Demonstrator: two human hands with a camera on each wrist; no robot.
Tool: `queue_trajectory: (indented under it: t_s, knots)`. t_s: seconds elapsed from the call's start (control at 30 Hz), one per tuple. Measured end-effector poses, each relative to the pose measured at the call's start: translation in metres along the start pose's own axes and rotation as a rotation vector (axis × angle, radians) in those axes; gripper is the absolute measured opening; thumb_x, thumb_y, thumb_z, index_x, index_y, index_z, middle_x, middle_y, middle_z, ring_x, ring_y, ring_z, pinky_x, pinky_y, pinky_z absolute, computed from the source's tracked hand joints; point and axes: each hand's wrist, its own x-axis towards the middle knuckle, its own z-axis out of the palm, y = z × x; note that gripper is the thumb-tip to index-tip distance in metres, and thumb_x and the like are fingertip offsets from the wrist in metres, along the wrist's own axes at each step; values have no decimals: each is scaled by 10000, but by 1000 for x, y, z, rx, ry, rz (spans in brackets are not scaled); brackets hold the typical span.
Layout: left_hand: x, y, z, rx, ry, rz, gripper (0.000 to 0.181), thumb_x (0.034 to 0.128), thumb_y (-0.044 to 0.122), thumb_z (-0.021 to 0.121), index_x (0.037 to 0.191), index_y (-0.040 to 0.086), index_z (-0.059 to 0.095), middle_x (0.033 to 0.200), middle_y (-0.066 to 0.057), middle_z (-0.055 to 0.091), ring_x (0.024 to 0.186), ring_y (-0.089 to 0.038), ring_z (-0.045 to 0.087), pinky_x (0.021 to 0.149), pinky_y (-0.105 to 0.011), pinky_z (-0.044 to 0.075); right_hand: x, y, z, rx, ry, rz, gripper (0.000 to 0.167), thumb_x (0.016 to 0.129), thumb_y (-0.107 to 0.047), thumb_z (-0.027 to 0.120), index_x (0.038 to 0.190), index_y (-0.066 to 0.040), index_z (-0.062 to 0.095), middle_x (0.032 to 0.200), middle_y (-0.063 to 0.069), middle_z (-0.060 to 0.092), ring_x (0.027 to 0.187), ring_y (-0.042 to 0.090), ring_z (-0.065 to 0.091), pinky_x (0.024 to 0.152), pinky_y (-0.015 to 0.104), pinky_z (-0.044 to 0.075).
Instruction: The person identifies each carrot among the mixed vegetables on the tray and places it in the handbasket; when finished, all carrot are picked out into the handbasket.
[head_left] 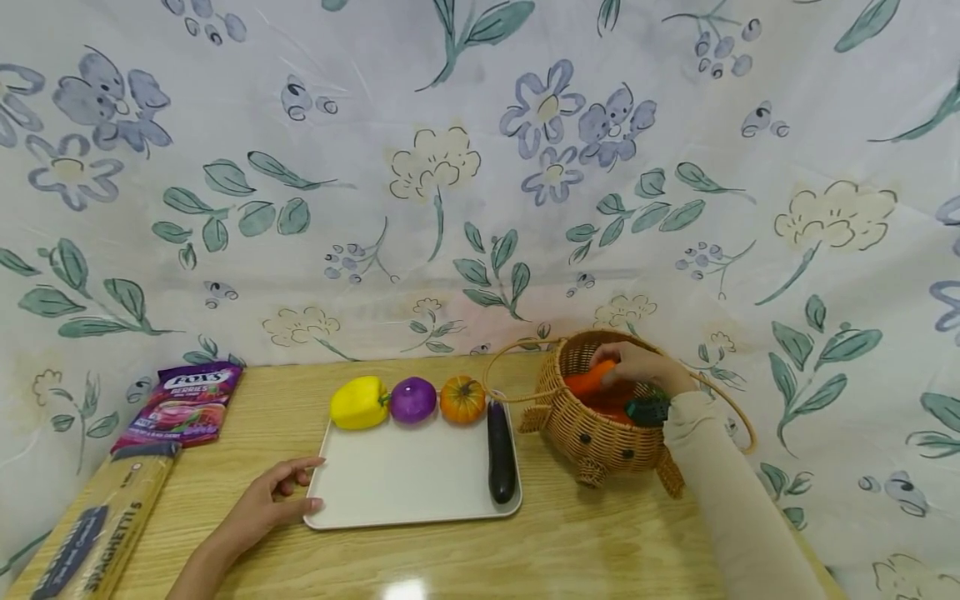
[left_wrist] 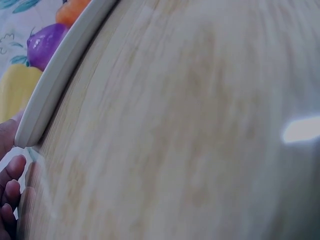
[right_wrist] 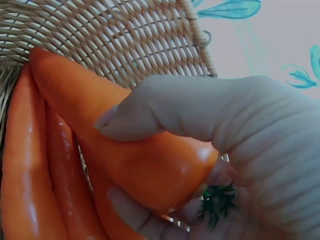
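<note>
My right hand (head_left: 637, 367) reaches into a wicker basket (head_left: 600, 446) with an animal face and grips a thick orange carrot (right_wrist: 75, 87) between thumb and fingers. More carrots (right_wrist: 22, 165) lie beside it in the basket, and a green leafy top (right_wrist: 217, 204) shows by the fingers. My left hand (head_left: 266, 504) is at the left edge of a white tray (head_left: 401, 483), thumb and index finger touching its rim. On the tray, a yellow bell pepper (head_left: 360, 402), a purple onion-like vegetable (head_left: 413, 400) and a small pumpkin (head_left: 462, 399) line the back; an eggplant (head_left: 501, 454) lies along the right side.
At the left of the wooden table (head_left: 585, 558) lie a purple Fox's Berries candy bag (head_left: 183, 404) and a spaghetti pack (head_left: 108, 521). A floral cloth (head_left: 337, 208) hangs behind the table. The basket's handle (head_left: 517, 367) leans over the tray's back right corner.
</note>
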Motion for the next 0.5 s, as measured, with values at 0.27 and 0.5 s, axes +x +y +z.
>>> queue_trajectory:
  t_s: [0.27,0.5]
  knots:
    - [0,-1,0,-18,-4,28,508,859,64,735,1319,-63,562,1012,-84,485,808,-169,350,666,-281,301,-1,-19,1,-155,-86,36,283,744,52,659,1022,74,608,948,124,574,780,195,468,687,311,425]
    - [-1,-1,0,-35,-9,1,519,863,73,734,1331,-60,555,1011,-91,484,809,-168,351,664,-283,304,-2,-27,2,-244,-134,146,285,774,102,638,1054,106,587,894,118,558,702,160,459,626,278,419]
